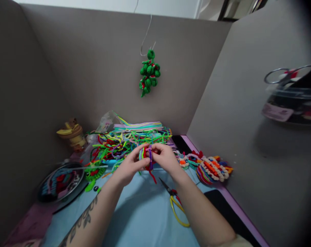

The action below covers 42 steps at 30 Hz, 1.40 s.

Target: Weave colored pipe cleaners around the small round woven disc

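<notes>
Over the middle of the table, my two hands hold a small striped piece of bent pipe cleaners (142, 154), with red, yellow, green and blue bands. My left hand (134, 162) has its fingers and thumb closed around the left side of it. On the other side, my right hand (165, 156) pinches near a purple pipe cleaner (150, 158) that runs upright along the piece. A red end (152, 177) hangs down below. Scissors (176, 207) with red and yellow handles lie under my right forearm, partly hidden.
Loose pipe cleaners (127, 139) pile up behind my hands. Finished colourful figures (213, 169) lie at right, near a black flat object (227, 209). A round dish (60, 181) stands left. A green ornament (150, 72) hangs from a wire. Tools fill a wall holder (291, 103).
</notes>
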Each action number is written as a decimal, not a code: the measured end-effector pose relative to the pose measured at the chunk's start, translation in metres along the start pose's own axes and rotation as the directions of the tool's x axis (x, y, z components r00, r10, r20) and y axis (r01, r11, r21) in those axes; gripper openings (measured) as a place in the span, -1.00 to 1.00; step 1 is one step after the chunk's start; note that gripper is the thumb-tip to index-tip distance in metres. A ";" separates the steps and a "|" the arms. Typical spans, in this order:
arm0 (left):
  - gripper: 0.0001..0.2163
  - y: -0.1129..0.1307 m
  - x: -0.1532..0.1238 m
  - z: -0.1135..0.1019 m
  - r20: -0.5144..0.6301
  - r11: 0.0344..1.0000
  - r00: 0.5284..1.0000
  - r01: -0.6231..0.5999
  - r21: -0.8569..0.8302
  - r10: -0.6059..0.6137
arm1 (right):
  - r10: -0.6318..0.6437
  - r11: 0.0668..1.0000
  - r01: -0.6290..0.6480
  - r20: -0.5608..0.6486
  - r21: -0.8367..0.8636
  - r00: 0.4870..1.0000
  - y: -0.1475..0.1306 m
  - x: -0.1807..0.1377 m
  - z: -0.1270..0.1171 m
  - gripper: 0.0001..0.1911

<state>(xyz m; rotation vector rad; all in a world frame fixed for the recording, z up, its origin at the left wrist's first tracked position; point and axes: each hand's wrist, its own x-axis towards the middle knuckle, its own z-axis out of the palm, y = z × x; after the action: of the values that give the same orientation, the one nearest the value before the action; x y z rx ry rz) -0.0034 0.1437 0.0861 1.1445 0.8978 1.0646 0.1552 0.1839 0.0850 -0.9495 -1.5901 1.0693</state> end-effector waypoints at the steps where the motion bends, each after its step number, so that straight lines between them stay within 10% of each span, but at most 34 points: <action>1: -0.41 0.001 0.001 -0.001 -0.018 1.000 1.000 -0.007 0.012 0.008 | 0.037 0.995 -0.039 0.022 0.088 0.999 -0.001 0.001 -0.002 -0.87; 7: -0.45 0.006 0.003 -0.010 -0.083 0.996 0.995 -0.050 0.074 0.056 | 0.193 0.693 -0.320 0.261 0.646 0.946 -0.008 0.004 -0.022 -0.47; 11: -0.44 0.004 0.001 -0.006 0.007 0.999 1.000 -0.010 0.053 0.010 | 0.133 0.734 -0.187 0.133 0.652 0.982 -0.004 0.004 -0.018 -0.59; 16: -0.46 -0.001 -0.001 0.002 0.142 0.995 0.986 0.079 0.069 -0.088 | -0.254 0.949 0.307 -0.396 0.076 0.882 0.008 -0.003 -0.012 -0.87; 21: -0.47 0.000 0.001 -0.006 0.061 0.998 0.998 0.026 0.052 -0.030 | -0.620 0.722 0.567 -0.007 -0.397 0.785 0.002 -0.006 -0.031 -0.89; 33: -0.46 0.012 -0.002 -0.009 0.035 0.995 0.996 0.084 -0.059 -0.083 | -0.461 0.493 0.530 0.309 -0.690 0.832 -0.016 -0.006 -0.052 -0.79; 42: -0.41 0.014 -0.001 -0.016 0.045 0.980 0.999 0.001 -0.199 0.008 | -0.099 0.924 0.126 0.091 -0.361 0.991 0.004 0.005 -0.067 -0.70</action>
<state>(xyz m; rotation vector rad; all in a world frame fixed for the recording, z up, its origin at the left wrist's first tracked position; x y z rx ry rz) -0.0212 0.1479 0.0964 0.9994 0.7361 1.1013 0.2194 0.2035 0.0930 -1.0571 -1.9228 0.7450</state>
